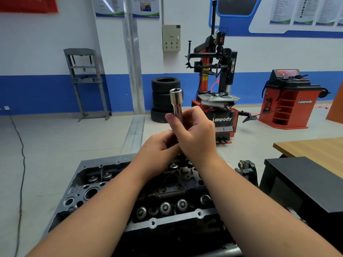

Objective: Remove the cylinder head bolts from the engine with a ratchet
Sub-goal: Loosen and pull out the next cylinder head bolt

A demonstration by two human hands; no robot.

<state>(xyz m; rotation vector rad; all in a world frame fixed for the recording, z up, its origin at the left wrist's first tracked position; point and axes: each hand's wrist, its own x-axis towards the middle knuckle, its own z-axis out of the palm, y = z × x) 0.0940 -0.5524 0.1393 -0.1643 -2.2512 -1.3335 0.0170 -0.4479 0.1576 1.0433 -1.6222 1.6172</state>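
Observation:
The cylinder head [115,191] lies below me, with its valve springs and bolt holes showing. Both hands are raised above its far end. My right hand [194,134] grips a long chrome socket [176,101] that points upward, open end at the top. My left hand [159,151] is curled around the lower end of the same tool, just under the right hand. The ratchet's handle is hidden by the fingers. No loose bolt can be made out.
A black bench [300,184] and a wooden tabletop [315,151] stand to the right. Across the floor are a tyre changer [217,93], a stack of tyres [164,99], a red wheel balancer [289,101] and a grey press frame [87,82]. A cable [21,164] runs down the left.

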